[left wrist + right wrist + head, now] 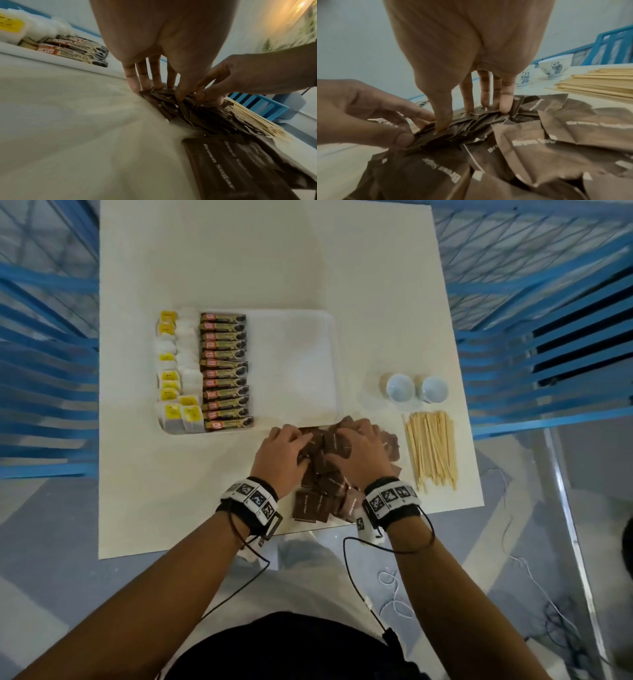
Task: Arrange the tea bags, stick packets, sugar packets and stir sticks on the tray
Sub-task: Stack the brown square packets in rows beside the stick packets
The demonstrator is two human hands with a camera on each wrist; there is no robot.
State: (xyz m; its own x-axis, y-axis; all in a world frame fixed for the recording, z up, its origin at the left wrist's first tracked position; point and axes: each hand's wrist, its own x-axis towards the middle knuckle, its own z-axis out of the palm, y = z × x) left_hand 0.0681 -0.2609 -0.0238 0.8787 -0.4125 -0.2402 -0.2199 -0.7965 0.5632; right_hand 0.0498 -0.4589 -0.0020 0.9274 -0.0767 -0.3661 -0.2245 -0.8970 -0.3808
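A loose pile of brown sugar packets [322, 481] lies at the table's near edge, just in front of the white tray [294, 361]. My left hand [296, 445] and right hand [346, 441] sit side by side on the pile's far end. Each pinches a bunch of packets [471, 121] between thumb and fingers. The tray's left part holds yellow-tagged tea bags [169, 378] and a row of dark stick packets [224, 371]. Its right half is bare. Wooden stir sticks [431, 450] lie in a heap right of the pile.
Two small white cups [400, 386] [434, 388] stand beyond the stir sticks. Blue slatted frames [548, 354] flank the white table [171, 491] on both sides. Cables hang from my wrist bands past the table's near edge.
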